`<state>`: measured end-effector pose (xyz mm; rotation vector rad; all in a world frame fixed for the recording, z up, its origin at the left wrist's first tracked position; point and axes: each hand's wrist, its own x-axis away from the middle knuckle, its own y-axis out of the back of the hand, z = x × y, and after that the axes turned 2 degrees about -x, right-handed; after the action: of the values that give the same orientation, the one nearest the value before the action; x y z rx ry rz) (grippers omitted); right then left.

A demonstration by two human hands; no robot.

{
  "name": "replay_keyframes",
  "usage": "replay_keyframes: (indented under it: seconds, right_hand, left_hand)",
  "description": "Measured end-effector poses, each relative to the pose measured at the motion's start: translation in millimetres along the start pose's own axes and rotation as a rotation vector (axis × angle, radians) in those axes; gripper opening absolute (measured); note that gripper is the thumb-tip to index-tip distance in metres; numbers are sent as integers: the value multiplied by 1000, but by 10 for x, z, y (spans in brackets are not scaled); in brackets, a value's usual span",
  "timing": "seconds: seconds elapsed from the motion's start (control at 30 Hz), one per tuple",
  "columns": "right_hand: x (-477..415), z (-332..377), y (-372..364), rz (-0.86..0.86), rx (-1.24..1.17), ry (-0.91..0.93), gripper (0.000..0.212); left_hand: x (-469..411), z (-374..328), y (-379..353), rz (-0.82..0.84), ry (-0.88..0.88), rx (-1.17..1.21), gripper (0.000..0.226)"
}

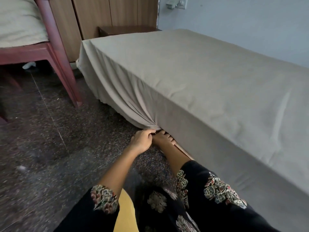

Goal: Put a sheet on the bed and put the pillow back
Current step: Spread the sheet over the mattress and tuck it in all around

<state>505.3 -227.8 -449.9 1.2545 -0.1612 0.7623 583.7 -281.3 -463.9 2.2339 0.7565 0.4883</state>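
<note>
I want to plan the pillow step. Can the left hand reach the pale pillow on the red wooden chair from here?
Probably not: the left hand is low, gripping the beige bed sheet, and the pale pillow lies far across the floor.

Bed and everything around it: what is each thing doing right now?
Sheet: spread over the bed, hanging down the side, bunched at the bottom edge.
Left hand: closed, pinching the gathered sheet edge.
Right hand: fingers reaching under the bed's lower edge, tucking.
Chair: standing upright beside the bed, a cushion on its seat.
Cupboard doors: closed.
Pillow: not on the bed.
</note>
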Motion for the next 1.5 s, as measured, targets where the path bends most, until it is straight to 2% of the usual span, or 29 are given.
replay_keyframes:
  seconds: [0.13,0.2,0.27,0.37,0.43,0.53,0.67,0.73,0.8,0.87,0.93,1.03,1.1,1.13,1.23,1.3,1.37,1.5]
  right_hand:
    - [81,-62,25,37,-45,40,92]
    - [118,-77,-12,-13,5,55,89]
    - [135,-111,-45,-69,23,73,83]
    - [154,-220,-37,-87,2,149,76]
    - [167,-324,-17,-105,23,207,77]
    - [174,-434,5,-92,81,292,86]
    - [77,-474,34,-21,135,327,94]
    - [32,-464,-18,-39,178,337,98]
    - [-7,-466,-115,-126,266,342,95]
    - [-8,-441,-194,-225,363,332,87]
    - [-32,-430,-244,-279,406,332,85]
    - [-136,-516,-274,-342,415,397,101]
    - [-195,-563,-312,-345,344,402,100]
    - [-208,-565,-322,-319,316,393,99]
    - [-185,-524,-309,-281,291,373,101]
    - [-158,-496,-292,-260,307,352,104]
    - [-134,-456,-269,-217,319,331,108]
    - [-133,-433,-268,-209,339,341,116]
  left_hand:
    - [248,39,287,-50,17,113,31]
    - [353,-16,487,-101,26,101,30]
    - [443,-122,661,-91,44,-9,31]
    - [540,-319,836,57,123,-265,30]
    - [555,-445,910,98,165,-436,32]
    - [517,-533,915,62,138,-508,35]
    - [429,-288,676,95,73,-512,41]
    - [324,-137,559,130,15,-524,49]
    - [176,-20,443,123,-42,-517,55]
    - [-20,97,301,26,-104,-473,55]
    - [-253,249,132,-97,-86,-300,51]
    - [-477,341,-43,-141,133,122,48]
    - [-606,330,-36,-103,264,340,48]
    - [-684,325,-15,-133,305,418,47]
    - [-915,283,107,-357,361,572,46]
    - [-1075,271,182,-433,400,625,40]
    - [-1192,278,213,-427,439,558,29]
    - [-1366,519,56,-477,463,426,39]
